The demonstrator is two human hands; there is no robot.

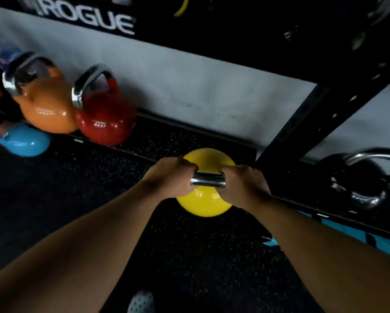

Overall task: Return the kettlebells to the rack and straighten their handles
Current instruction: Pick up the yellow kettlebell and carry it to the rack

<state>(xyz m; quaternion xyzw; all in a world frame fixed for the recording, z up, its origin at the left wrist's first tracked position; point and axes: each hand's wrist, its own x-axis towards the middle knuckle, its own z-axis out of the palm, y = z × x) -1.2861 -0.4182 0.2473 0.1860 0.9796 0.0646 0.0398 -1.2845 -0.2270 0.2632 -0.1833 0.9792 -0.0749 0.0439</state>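
The left hand (171, 177) and the right hand (243, 185) were both closed around the chrome handle (208, 179) of the yellow kettlebell (204, 204), probably because it was heavy. It sat at the low rack's (302, 123) front edge, well apart from the red kettlebell (106, 118); 2 hands kept the handle straight

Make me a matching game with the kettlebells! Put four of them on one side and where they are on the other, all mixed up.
Things:
1. yellow kettlebell
2. red kettlebell
3. blue kettlebell
4. black kettlebell

Places:
A. far left, lowest in the picture of the coloured ones there
B. at the right, past the black upright post
C. between the left hand and right hand, both closed on its handle
D. next to the orange kettlebell, on its right

Pairs: 1-C, 2-D, 3-A, 4-B
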